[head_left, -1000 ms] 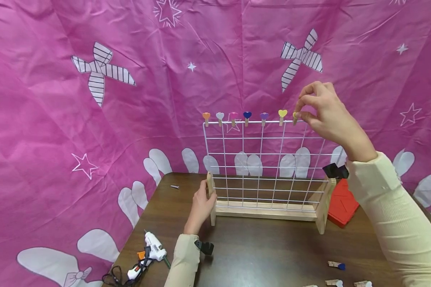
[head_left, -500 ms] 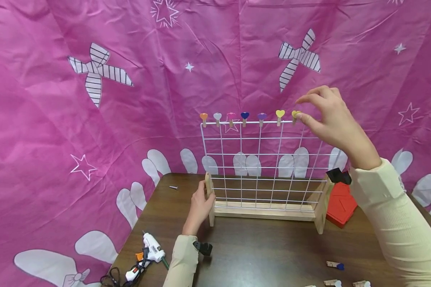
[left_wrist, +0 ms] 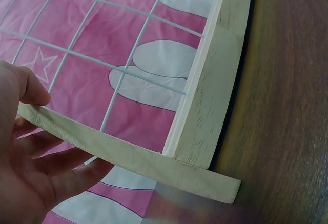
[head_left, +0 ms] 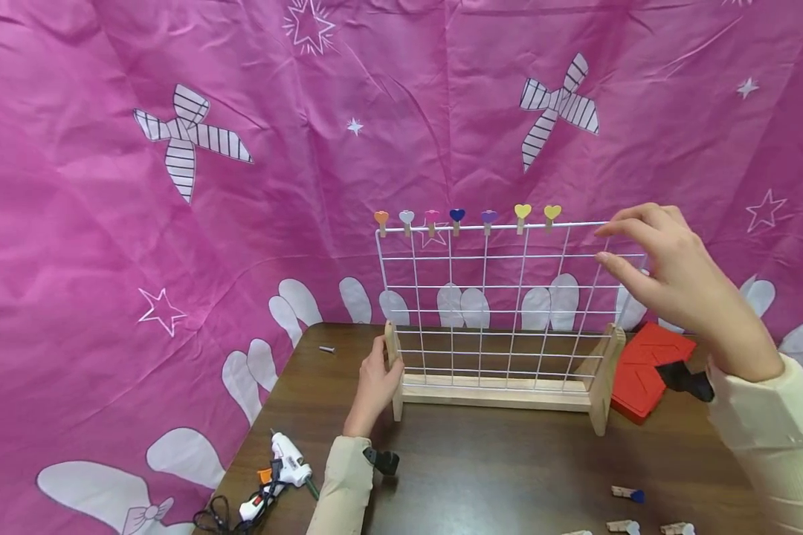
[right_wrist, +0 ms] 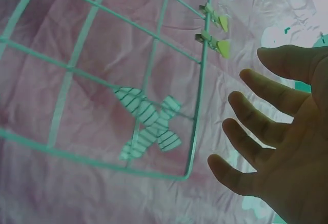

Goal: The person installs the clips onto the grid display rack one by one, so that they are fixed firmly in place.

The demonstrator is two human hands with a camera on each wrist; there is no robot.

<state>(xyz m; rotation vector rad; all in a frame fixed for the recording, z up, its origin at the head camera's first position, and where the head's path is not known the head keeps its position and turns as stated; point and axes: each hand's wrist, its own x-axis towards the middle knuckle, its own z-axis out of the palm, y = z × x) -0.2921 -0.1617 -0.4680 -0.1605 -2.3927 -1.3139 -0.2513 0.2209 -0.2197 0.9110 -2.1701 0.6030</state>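
Note:
My left hand (head_left: 377,383) grips the left wooden upright (left_wrist: 148,165) of a stand, thumb on one side and fingers on the other. The stand's wooden base (head_left: 495,398) bears a white wire grid (head_left: 502,286) standing upright. Clipped along the grid's top wire are several small heart clothespins, from an orange clothespin (head_left: 382,220) at the left end to two yellow ones, the last being the rightmost yellow clothespin (head_left: 552,214). My right hand (head_left: 679,279) holds nothing; its thumb and fingers are spread apart beside the grid's upper right corner, as the right wrist view also shows.
Loose clothespins lie at the table's front right, among them a blue-heart clothespin (head_left: 627,494). Red sheets (head_left: 642,371) lie behind the right upright. A glue gun (head_left: 290,458) with a cord is at the left edge, a small screw (head_left: 326,349) behind it. Pink curtain hangs behind.
My right hand has let go of the rightmost yellow clothespin, which stays clipped on the top wire, and has moved right and down. My left hand keeps its hold on the upright.

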